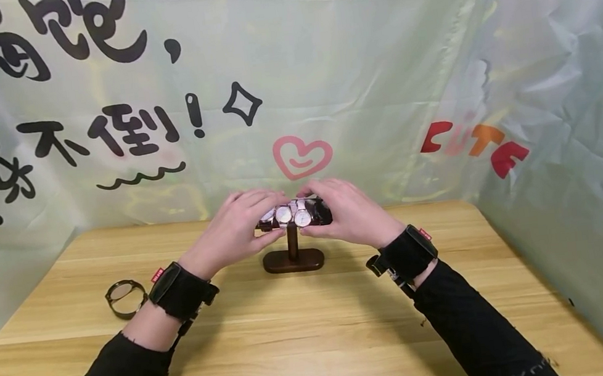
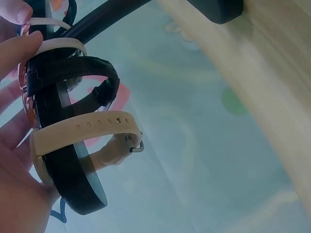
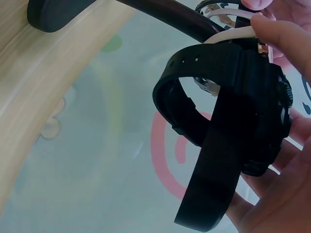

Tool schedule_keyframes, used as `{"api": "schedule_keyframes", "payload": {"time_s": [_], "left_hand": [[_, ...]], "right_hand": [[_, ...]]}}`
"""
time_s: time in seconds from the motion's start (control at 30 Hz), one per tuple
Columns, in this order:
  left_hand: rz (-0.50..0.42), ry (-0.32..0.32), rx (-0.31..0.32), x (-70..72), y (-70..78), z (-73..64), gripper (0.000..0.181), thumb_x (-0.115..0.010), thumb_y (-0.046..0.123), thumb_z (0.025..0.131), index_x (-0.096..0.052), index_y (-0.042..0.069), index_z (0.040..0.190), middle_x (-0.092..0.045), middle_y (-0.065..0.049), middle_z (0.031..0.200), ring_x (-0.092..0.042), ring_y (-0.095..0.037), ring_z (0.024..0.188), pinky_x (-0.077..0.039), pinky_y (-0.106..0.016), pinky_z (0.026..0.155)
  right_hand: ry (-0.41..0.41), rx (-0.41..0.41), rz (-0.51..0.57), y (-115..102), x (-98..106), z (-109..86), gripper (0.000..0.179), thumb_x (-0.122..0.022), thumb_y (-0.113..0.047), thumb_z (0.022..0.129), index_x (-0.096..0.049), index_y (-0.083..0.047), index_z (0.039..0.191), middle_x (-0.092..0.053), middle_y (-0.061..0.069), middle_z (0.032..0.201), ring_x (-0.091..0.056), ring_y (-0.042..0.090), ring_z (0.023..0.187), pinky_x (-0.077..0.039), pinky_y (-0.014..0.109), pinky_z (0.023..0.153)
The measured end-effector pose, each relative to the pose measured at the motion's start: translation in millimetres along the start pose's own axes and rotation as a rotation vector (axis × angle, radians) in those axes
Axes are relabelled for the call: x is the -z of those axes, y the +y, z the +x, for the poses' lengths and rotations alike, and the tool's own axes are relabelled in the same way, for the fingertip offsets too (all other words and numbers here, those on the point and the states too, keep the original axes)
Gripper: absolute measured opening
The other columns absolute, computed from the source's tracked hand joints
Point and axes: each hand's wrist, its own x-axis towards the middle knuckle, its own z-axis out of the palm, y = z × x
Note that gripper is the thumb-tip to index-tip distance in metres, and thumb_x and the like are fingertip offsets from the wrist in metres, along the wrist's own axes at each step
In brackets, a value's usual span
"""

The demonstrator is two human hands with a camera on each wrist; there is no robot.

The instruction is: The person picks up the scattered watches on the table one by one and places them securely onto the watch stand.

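Note:
A dark brown T-shaped watch stand point(image 1: 293, 262) is upright on the table, with several wristwatches strapped around its bar. From the left, my left hand point(image 1: 239, 225) grips a white-strapped watch point(image 1: 284, 215), fingers over the top and thumb below. My right hand point(image 1: 348, 214) does the same from the right with another white-strapped watch point(image 1: 302, 217). Nearer the left end of the bar hang a beige-strapped watch point(image 2: 87, 128) and a black-strapped one point(image 2: 73, 70). A chunky black watch point(image 3: 199, 63) hangs toward the right end, beside my right palm.
One dark watch point(image 1: 126, 299) with a closed band lies on the wooden table point(image 1: 308, 348), left of my left wrist. Behind the table hangs a pale printed cloth point(image 1: 366, 69), which also runs along the right side.

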Motion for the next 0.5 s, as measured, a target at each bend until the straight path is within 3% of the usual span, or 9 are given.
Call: {"api": "schedule_keyframes", "payload": {"time_s": [0.5], "left_hand": [[-0.005, 0.032, -0.005, -3.2, 0.5, -2.1, 0.048, -0.083, 0.027, 0.096, -0.069, 0.014, 0.14, -0.073, -0.005, 0.139, -0.066, -0.029, 0.133, -0.052, -0.057, 0.11]], "right_hand": [[0.006, -0.017, 0.005, 0.6, 4.6, 3.9, 0.051, -0.089, -0.034, 0.09, -0.075, -0.008, 0.131, -0.077, 0.009, 0.124, -0.07, 0.026, 0.113, -0.058, 0.044, 0.101]]}}
